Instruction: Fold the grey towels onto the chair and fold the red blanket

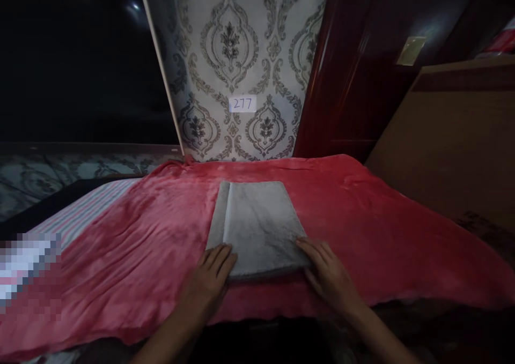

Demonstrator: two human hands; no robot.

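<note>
A folded grey plush cloth [263, 224], like a towel, lies flat on a red blanket [341, 219]. A pale strip runs along its left side, beside a narrow folded band. My left hand [213, 267] rests on its near left corner, fingers stretched forward over the fabric and its thumb hard to make out. At the near right corner, my right hand [328, 267] lays its outstretched fingers on the cloth's edge, with the thumb lower down beside the near edge. Neither hand visibly lifts the cloth.
Striped fabric [92, 208] shows left of the blanket, below a large dark screen [76, 64]. Patterned wallpaper [229, 42] with a paper label [242, 103] reading 277 stands behind. On the right are a dark red panel [358, 58] and a large brown board or box [450, 139].
</note>
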